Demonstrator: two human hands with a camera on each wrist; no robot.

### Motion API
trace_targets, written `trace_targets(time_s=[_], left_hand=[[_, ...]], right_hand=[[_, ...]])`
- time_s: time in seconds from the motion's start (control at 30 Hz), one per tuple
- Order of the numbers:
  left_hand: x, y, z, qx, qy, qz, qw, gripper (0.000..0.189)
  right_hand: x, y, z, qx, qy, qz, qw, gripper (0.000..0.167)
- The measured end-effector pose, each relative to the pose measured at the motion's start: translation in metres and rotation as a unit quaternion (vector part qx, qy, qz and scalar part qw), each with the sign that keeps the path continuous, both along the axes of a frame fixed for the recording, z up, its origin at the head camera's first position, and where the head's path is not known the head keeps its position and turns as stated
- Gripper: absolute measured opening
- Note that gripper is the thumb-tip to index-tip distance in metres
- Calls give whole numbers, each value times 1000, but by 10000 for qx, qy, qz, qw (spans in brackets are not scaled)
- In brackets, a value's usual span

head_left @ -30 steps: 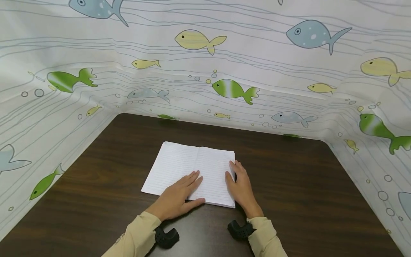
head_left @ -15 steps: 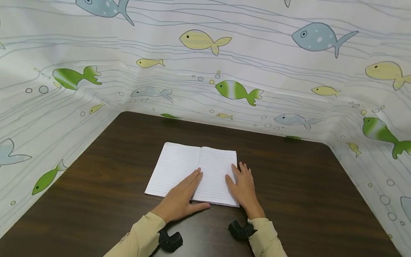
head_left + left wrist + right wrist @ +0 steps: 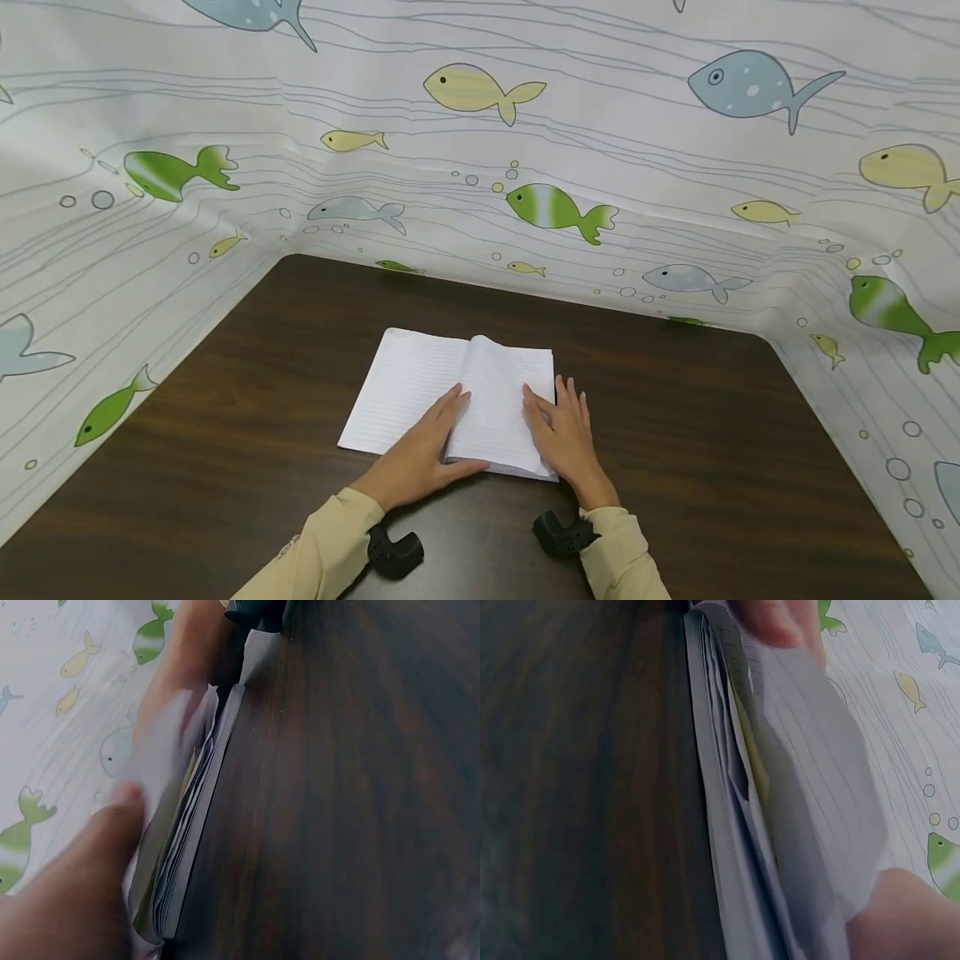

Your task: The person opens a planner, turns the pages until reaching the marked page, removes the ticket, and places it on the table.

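Observation:
An open lined notebook (image 3: 408, 379) lies on the dark table. My left hand (image 3: 416, 458) rests with straight fingers near its lower middle, the thumb along the bottom edge. At the right edge, my right hand (image 3: 566, 433) pinches a page between thumb and index finger, while its other fingers stretch past the edge. That page (image 3: 825, 765) bulges up off the stack in the right wrist view, with a yellowish sheet (image 3: 751, 750) beneath it. The left thumb (image 3: 112, 832) sits close to the raised paper in the left wrist view.
Dark wood-grain tabletop (image 3: 697, 442) surrounds the notebook. A white sheet printed with fish (image 3: 637, 133) rises along the back and both sides. Black devices (image 3: 395, 554) sit at both wrists, by the beige sleeves (image 3: 322, 550).
The right thumb and index finger have closed together and shifted left over the page. The right-hand page, flat before, now bulges near the spine. The left hand stays close to its place.

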State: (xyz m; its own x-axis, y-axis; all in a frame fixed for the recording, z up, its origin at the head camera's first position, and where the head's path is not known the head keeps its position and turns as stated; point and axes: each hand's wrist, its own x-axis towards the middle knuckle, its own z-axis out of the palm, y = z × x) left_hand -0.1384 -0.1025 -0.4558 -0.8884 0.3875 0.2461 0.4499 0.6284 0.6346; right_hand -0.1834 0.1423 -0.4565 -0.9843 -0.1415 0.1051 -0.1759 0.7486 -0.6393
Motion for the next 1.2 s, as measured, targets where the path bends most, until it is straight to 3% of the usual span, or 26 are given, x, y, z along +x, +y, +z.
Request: trace_targets(time_s=[0.1,0.2,0.37,0.43,0.53,0.67,0.7,0.77,0.9,0.97,1.03,1.2], left_hand=[[-1,0,-1,138,720,-61,9973,79],[-2,2,-2,166,1544,-76,9878,70],[-3,3,-2,263,2565,164,9661,81],[-3,3,0,373,2865,387,9566,85],[-5,4,3,409,3418,966,9339,81],[-6,3,6,-234,3667,1850,9114,84],[-6,2,6,-507,3605,1965,9104,84],[-5,0,4,-964,3285,1812,9220,84],[-3,2,-1,-1121,1976,620,9719,54],[0,5,-3,-960,1277,120,9871,45],[3,8,-3,-986,908,-132,9909,45],[9,16,-2,-1090,916,-131,9897,48]], right_hand=[[-1,-1,1,-32,-119,-49,9999,52],[0,0,1,-187,-55,-74,9998,53],[1,3,-1,-666,281,-83,9973,52],[2,5,-1,-706,307,-65,9970,53],[2,6,-2,-514,250,-77,9983,64],[1,5,-2,-297,224,-91,9993,74],[2,5,-1,-276,233,-92,9993,74],[1,5,-1,-276,242,-100,9993,74],[0,5,-1,-332,257,-169,9990,70],[0,5,-1,-421,289,-232,9984,68],[0,5,-1,-536,297,-319,9976,66],[0,6,-1,-646,280,-418,9966,61]])
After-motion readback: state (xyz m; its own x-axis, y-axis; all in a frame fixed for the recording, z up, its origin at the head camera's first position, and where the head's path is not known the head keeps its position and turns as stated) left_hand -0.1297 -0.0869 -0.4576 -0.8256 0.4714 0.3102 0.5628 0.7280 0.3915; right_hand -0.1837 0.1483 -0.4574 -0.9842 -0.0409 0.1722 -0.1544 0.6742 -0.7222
